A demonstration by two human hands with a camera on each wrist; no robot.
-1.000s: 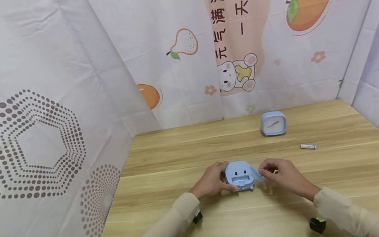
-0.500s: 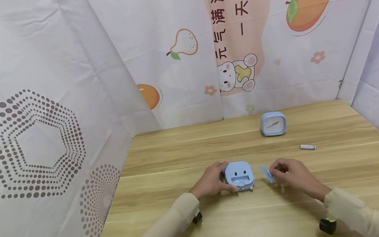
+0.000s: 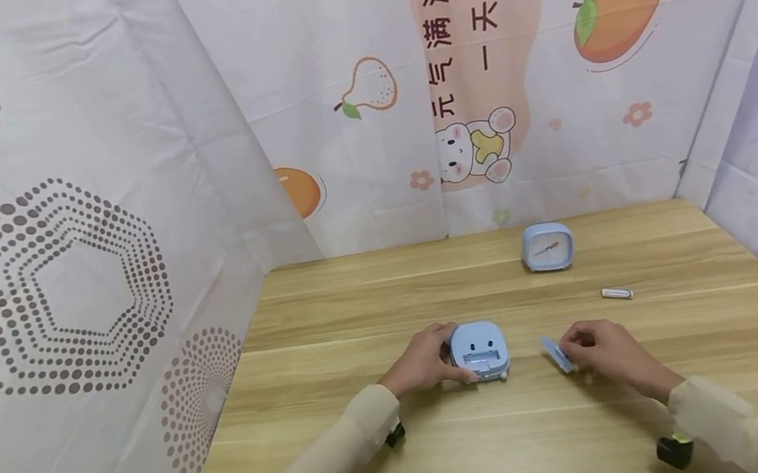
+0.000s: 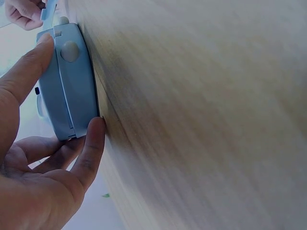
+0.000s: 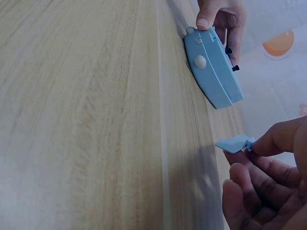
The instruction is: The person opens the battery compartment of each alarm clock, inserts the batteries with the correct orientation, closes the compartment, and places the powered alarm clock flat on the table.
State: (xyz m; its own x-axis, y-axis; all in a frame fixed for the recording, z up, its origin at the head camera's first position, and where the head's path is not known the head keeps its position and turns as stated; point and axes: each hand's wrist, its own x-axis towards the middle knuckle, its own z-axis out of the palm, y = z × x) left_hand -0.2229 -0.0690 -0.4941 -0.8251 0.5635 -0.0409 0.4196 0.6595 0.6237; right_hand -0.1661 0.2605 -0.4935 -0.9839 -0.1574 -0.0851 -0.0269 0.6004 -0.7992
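Observation:
A light blue alarm clock (image 3: 476,335) lies face down on the table, its back with two dark knobs and an uncovered battery compartment facing up. My left hand (image 3: 429,358) grips it from the left, thumb at the near edge and fingers round the far side. In the left wrist view the clock (image 4: 72,81) shows its small round feet. To the right, my right hand (image 3: 608,350) pinches a small light blue battery cover (image 3: 556,354) between thumb and fingers. The right wrist view shows this cover (image 5: 235,143) held apart from the clock, over the table.
A second light blue clock (image 3: 548,247) stands upright at the back of the wooden table (image 3: 374,296). A white battery (image 3: 617,293) lies to the right, beyond my right hand. Printed curtains (image 3: 353,173) hang behind and at the sides.
My right hand has moved right and slightly nearer with the battery cover, away from the clock's edge. The left hand and the clock have stayed in place.

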